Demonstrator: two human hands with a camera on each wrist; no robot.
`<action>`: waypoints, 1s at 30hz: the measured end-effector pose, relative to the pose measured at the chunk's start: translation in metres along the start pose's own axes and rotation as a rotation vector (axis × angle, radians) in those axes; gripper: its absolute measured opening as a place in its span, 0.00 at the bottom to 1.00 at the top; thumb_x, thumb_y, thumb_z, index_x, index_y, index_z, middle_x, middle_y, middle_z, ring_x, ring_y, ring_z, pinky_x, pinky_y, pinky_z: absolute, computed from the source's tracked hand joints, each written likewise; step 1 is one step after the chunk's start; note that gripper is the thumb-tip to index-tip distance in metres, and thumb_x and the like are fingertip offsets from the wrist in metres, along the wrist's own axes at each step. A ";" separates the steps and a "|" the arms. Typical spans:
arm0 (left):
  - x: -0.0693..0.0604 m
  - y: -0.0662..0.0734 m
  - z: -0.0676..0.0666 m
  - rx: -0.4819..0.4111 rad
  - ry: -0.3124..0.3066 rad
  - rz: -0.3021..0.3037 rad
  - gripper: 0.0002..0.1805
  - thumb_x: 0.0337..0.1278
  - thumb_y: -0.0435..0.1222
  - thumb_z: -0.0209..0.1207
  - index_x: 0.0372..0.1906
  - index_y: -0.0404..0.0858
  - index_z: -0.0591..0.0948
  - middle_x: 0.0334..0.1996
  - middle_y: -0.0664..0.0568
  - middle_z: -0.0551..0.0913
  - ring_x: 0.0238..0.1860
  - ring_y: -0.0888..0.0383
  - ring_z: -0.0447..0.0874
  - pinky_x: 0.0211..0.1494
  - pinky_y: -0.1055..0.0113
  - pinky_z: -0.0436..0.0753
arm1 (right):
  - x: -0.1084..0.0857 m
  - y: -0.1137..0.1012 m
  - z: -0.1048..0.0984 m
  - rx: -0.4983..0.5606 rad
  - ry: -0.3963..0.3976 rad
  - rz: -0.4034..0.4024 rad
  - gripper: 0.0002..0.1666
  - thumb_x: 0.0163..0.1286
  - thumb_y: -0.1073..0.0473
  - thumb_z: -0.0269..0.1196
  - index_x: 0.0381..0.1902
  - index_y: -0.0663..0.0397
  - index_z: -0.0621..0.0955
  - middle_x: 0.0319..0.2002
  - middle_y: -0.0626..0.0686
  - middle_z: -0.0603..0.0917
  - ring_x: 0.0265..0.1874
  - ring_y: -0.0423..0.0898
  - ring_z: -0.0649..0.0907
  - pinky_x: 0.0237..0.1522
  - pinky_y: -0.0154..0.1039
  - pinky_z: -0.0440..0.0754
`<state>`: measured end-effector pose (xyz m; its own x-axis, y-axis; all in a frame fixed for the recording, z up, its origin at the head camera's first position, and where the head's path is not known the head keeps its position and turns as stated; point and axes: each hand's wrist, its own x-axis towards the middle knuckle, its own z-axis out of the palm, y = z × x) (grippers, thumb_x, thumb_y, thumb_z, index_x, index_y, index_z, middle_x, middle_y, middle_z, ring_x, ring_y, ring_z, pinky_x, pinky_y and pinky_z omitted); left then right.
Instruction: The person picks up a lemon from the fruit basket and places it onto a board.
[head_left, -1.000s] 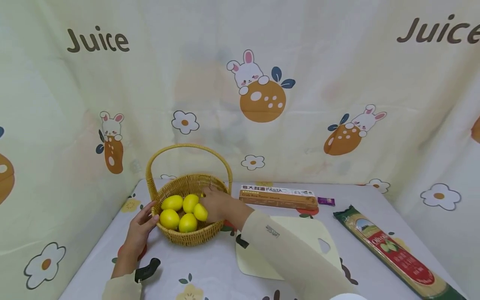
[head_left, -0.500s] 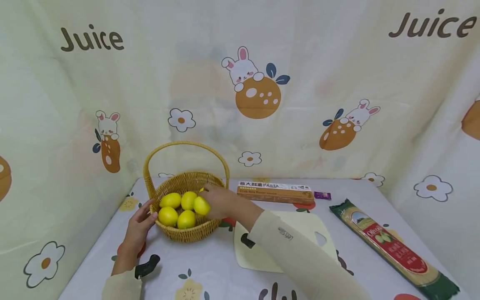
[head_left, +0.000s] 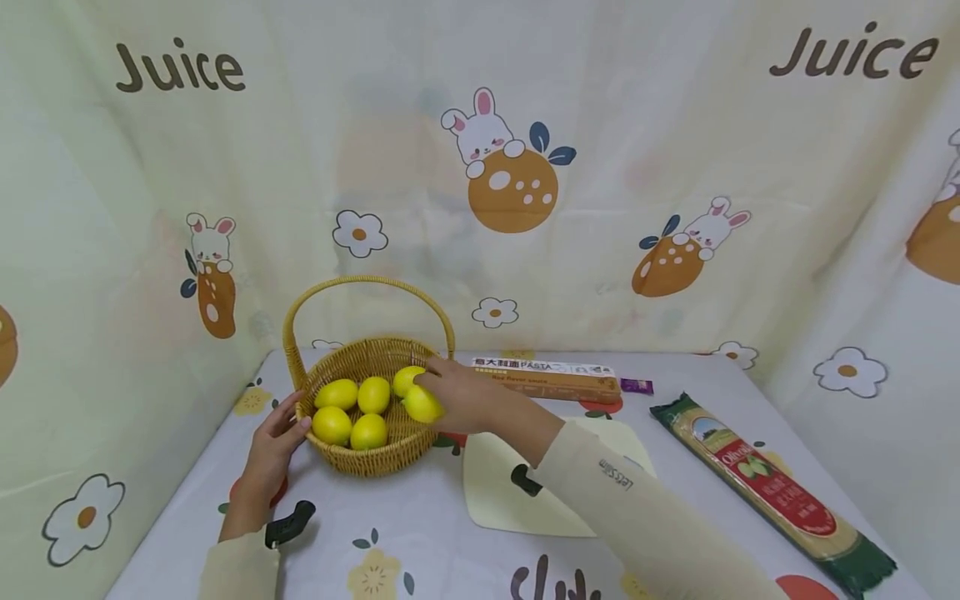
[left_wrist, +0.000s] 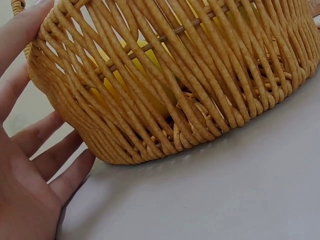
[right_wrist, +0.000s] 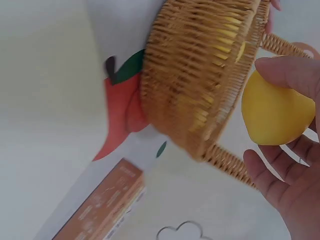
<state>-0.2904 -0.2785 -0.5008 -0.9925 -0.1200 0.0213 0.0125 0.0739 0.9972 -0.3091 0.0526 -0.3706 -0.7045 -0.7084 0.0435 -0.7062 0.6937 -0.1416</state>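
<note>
Rabbit-printed curtain (head_left: pixel 585 50) backs the pale tablecloth (head_left: pixel 322 558), where a wicker basket (head_left: pixel 371 462) stands; my left hand (head_left: pixel 270 444) rests spread against its left side, and my right hand (head_left: pixel 468 397) pinches one yellow lemon (right_wrist: pixel 276 109) over the basket's right side.

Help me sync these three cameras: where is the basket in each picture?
Head: the basket stands left of centre, below mid-height.
Left wrist: the basket fills most of the upper part, cut off by the top edge.
Right wrist: the basket lies sideways across the upper middle, cut off at the top.
Shared landmark: the yellow lemons in it, glimpsed through the weave in both wrist views.
</note>
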 end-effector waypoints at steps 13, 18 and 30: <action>0.002 0.000 0.000 0.003 0.015 -0.002 0.37 0.65 0.46 0.60 0.76 0.48 0.59 0.75 0.47 0.56 0.71 0.48 0.56 0.69 0.51 0.62 | -0.033 0.046 0.023 0.035 -0.006 0.111 0.37 0.54 0.53 0.72 0.63 0.46 0.75 0.48 0.45 0.71 0.41 0.43 0.73 0.44 0.38 0.77; 0.002 0.000 0.001 0.006 0.021 -0.011 0.38 0.64 0.47 0.60 0.76 0.48 0.60 0.75 0.47 0.55 0.72 0.48 0.55 0.69 0.51 0.62 | -0.038 0.057 0.036 0.016 -0.014 0.142 0.37 0.53 0.53 0.73 0.62 0.49 0.76 0.53 0.49 0.73 0.46 0.46 0.74 0.50 0.42 0.77; 0.003 -0.001 0.000 0.015 0.017 -0.001 0.36 0.66 0.47 0.58 0.76 0.49 0.60 0.74 0.48 0.58 0.70 0.50 0.59 0.65 0.64 0.68 | -0.042 0.077 0.058 0.032 -0.019 0.226 0.36 0.54 0.55 0.72 0.62 0.48 0.76 0.61 0.52 0.70 0.51 0.51 0.74 0.56 0.50 0.75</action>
<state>-0.2929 -0.2791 -0.5022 -0.9904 -0.1366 0.0212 0.0091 0.0884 0.9960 -0.3292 0.1282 -0.4404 -0.8427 -0.5383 -0.0119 -0.5280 0.8306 -0.1770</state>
